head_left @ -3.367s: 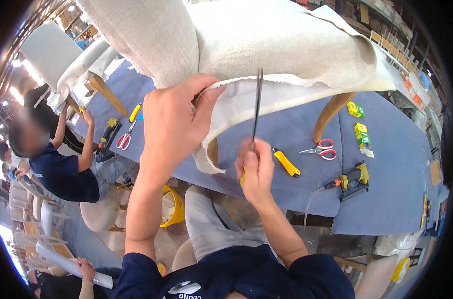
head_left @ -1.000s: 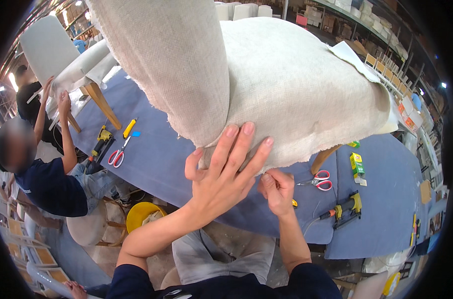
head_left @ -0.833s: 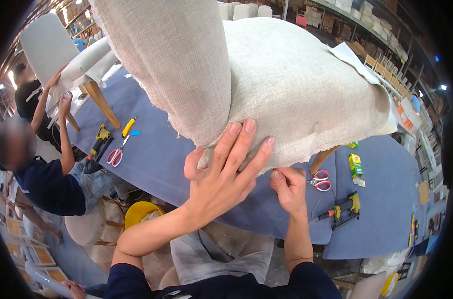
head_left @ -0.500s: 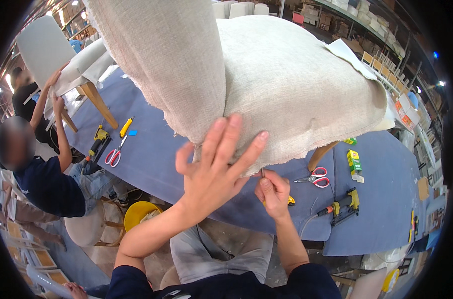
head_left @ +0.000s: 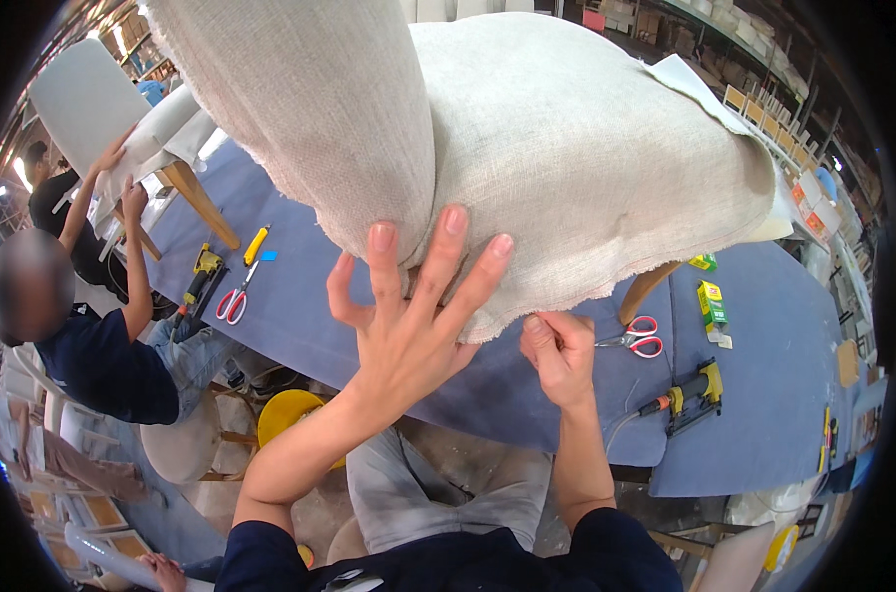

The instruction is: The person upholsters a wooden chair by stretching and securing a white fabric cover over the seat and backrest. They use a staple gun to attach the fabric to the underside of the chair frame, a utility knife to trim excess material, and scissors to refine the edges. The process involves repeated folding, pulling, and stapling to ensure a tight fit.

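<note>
A chair covered in rough beige upholstery fabric point(head_left: 586, 168) fills the upper middle, its padded back point(head_left: 310, 109) rising at the left. My left hand point(head_left: 408, 306) lies spread, fingers apart, over the corner where back and seat meet. At the frayed lower edge of the seat fabric, my right hand point(head_left: 563, 360) is closed in a pinch on the cloth. What else its curled fingers may contain is hidden. A wooden chair leg point(head_left: 648, 293) shows beneath the seat, beside red-handled scissors point(head_left: 637, 338).
On the blue-grey table point(head_left: 753, 424) lie a yellow-black staple gun point(head_left: 689, 398) with a hose and a green-yellow box point(head_left: 712, 310). Farther left are another staple gun point(head_left: 203, 276), scissors point(head_left: 236, 301) and a yellow cutter point(head_left: 257, 245). A co-worker point(head_left: 112, 345) handles another chair point(head_left: 88, 104).
My right hand has shifted slightly right and up along the fabric edge. The left hand has slid a little left, still spread. A yellow object by the right hand no longer shows.
</note>
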The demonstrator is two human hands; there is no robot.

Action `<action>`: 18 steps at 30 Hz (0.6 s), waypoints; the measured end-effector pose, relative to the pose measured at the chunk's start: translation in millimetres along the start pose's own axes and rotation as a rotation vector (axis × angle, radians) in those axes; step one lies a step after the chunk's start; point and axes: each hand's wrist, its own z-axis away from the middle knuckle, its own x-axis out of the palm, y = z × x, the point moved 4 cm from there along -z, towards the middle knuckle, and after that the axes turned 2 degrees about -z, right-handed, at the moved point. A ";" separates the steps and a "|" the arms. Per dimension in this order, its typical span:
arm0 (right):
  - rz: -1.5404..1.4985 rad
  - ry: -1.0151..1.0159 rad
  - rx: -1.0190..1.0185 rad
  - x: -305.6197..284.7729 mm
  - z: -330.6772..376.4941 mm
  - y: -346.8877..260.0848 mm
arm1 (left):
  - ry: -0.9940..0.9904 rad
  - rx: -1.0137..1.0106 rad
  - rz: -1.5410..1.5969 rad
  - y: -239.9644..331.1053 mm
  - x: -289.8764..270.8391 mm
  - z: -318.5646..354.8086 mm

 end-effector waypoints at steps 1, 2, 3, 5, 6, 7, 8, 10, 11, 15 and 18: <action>0.015 -0.006 -0.006 -1.9 -0.8 -0.6 | 0.011 -0.004 0.015 0.1 0.1 -0.4; 0.029 -0.012 -0.012 -3.2 -1.6 -1.1 | 0.023 -0.007 0.029 0.2 -0.2 -1.1; 0.046 -0.017 -0.017 -5.2 -2.5 -1.1 | 0.013 -0.021 0.039 1.2 0.8 -1.4; 0.134 0.018 -0.058 -9.7 -1.6 -3.6 | -0.006 -0.049 0.059 2.8 2.0 -1.3; 0.173 0.037 -0.080 -10.8 -1.3 -5.1 | -0.011 -0.012 0.048 2.0 1.2 -1.8; 0.195 0.018 -0.113 -13.6 -2.5 -4.4 | -0.016 0.025 0.036 0.3 0.4 -2.0; 0.216 -0.001 -0.146 -18.5 -5.0 -1.6 | -0.021 0.062 0.025 -0.8 -0.3 -2.3; 0.242 -0.017 -0.205 -22.8 -11.3 2.0 | -0.033 0.069 0.022 -0.3 0.8 -2.1; 0.239 -0.015 -0.234 -23.6 -17.3 3.2 | -0.039 0.072 0.021 0.2 1.3 -1.8; 0.246 0.019 -0.284 -17.4 -19.3 0.8 | -0.020 0.030 -0.008 1.1 1.9 -1.8; 0.173 0.024 -0.144 -16.8 -8.6 13.9 | -0.029 -0.019 -0.009 1.3 1.6 -1.3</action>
